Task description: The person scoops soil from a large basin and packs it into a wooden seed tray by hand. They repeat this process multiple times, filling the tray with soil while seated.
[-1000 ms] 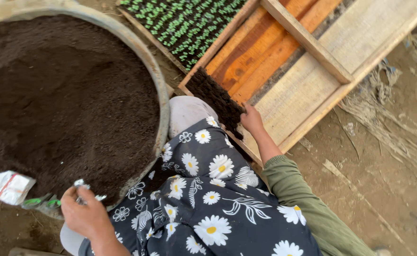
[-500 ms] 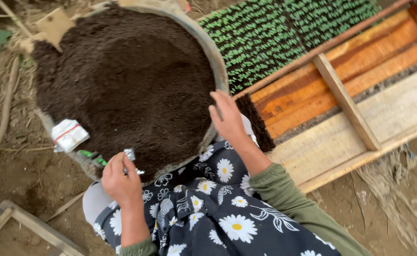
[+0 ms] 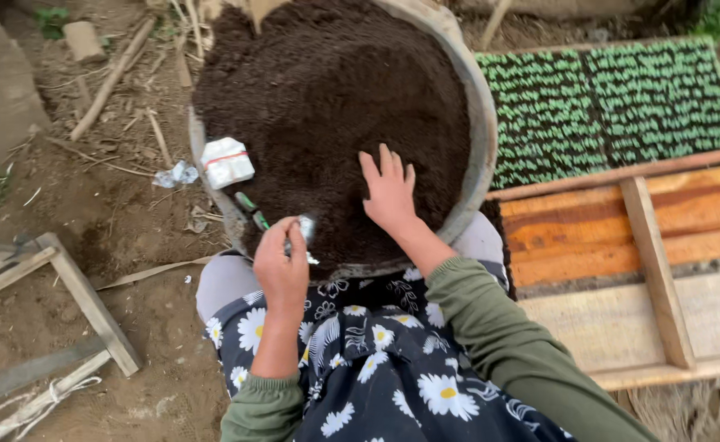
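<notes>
While our right hand (image 3: 389, 193) lies flat with fingers spread on the dark soil (image 3: 327, 98) heaped in the wide round grey basin (image 3: 485, 123), our left hand (image 3: 280, 263) pinches a small shiny packet (image 3: 305, 229) at the basin's near rim. Just beyond it, a white packet (image 3: 226, 162) rests on the rim, and green seedling trays (image 3: 613, 102) sit to the right.

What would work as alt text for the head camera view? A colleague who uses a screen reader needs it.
Seen from above, a person's right hand lies flat on dark soil in a round basin, while the left hand pinches a small silvery packet at its near rim. Green seedling trays and a wooden frame lie to the right.
</notes>
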